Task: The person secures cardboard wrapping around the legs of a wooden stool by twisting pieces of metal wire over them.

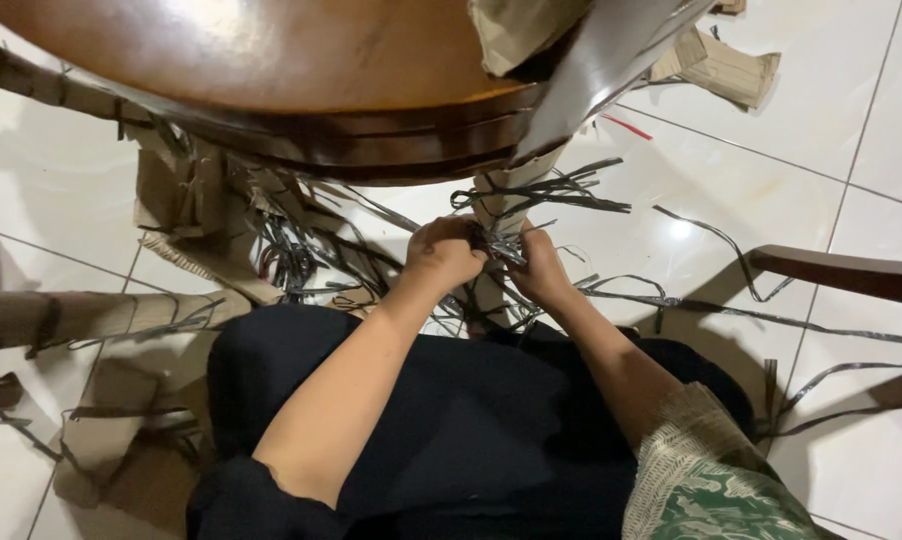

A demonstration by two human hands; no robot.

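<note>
My left hand and my right hand meet just below the table's edge, both closed on a bundle of thin dark shiny strips. The strips fan out from between my fingers, some rising toward a spray of strips under the table rim. More loose strips trail right across the white tile. My lap is covered in black cloth.
A round brown wooden table fills the top. A silvery sheet hangs off its edge. Torn brown cardboard pieces and tangled strips litter the floor left. A wooden chair arm juts in at right.
</note>
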